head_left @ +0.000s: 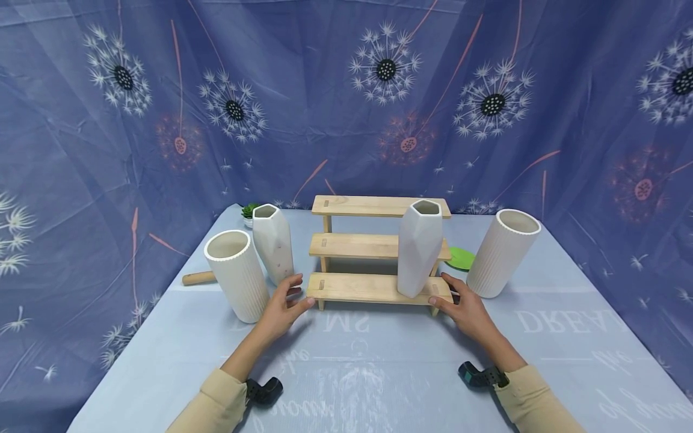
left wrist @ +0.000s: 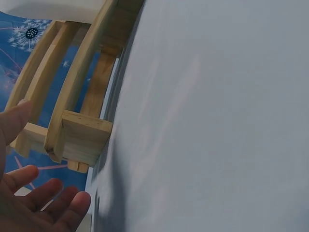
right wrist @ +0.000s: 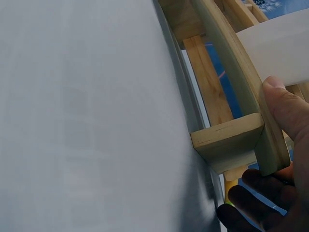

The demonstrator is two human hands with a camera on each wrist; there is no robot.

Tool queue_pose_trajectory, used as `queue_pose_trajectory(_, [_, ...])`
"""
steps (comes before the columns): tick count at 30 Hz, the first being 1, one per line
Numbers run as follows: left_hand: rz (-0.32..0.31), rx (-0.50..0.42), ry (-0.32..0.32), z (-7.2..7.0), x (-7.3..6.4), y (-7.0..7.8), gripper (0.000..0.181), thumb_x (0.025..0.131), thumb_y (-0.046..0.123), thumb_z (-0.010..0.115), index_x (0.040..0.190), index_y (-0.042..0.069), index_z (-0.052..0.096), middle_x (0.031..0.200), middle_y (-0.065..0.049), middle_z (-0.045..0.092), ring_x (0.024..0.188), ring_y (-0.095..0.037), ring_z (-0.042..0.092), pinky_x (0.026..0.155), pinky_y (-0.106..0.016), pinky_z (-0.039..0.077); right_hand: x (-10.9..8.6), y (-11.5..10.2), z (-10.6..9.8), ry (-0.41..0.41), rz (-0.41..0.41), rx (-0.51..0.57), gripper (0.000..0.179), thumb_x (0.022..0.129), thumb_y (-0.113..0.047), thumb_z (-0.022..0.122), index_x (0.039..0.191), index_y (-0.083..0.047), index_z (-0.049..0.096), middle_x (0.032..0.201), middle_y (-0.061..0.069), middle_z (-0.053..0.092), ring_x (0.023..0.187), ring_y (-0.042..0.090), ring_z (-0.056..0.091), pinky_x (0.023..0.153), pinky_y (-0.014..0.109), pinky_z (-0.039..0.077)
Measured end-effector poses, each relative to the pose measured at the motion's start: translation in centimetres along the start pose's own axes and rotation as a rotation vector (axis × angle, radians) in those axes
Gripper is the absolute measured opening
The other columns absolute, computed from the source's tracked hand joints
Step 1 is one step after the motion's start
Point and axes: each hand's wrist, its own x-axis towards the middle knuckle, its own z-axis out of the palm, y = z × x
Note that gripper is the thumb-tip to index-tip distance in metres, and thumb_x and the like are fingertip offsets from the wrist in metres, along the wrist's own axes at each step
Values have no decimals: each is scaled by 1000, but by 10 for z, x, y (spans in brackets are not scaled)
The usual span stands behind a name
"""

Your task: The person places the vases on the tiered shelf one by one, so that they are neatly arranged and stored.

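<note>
A three-tier wooden display shelf (head_left: 357, 287) stands on the table. On the right part of its bottom step, a white faceted vase (head_left: 419, 252) stands upright. My right hand (head_left: 468, 307) grips the right end of that step; in the right wrist view its thumb (right wrist: 282, 99) lies on the board near the vase, with fingers around the end. At the left end, my left hand (head_left: 281, 313) is spread, thumb near the board's corner. The left wrist view shows those fingers (left wrist: 46, 198) apart and holding nothing; whether the thumb touches wood, I cannot tell.
Left of the shelf are a white ribbed vase (head_left: 238, 279), another faceted vase (head_left: 274, 243), a small potted plant (head_left: 249, 210) and a wooden handle (head_left: 198, 278). A second ribbed vase (head_left: 500, 255) and a green flat object (head_left: 461, 258) are on the right. Patterned cloth (head_left: 325, 108) hangs behind.
</note>
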Motion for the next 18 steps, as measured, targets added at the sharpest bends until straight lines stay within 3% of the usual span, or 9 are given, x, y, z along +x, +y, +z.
queue_pose_trajectory(10, [54,-6,55,-4,-17,3,57,86,12,68,135,-1,42,133,-25,49,121,-41,50,96,-51,45,0,2,1,11,1,-3,94,82,-59,62,148,-3,26,146,27,35,126,45,45,99,54,43])
queue_pose_trajectory(18, [30,-14,86,-8,-30,3,56,87,13,67,136,0,43,134,-24,48,121,-39,48,96,-50,45,0,2,0,17,-8,-5,92,83,-57,63,147,-2,26,146,27,35,127,44,44,99,54,43])
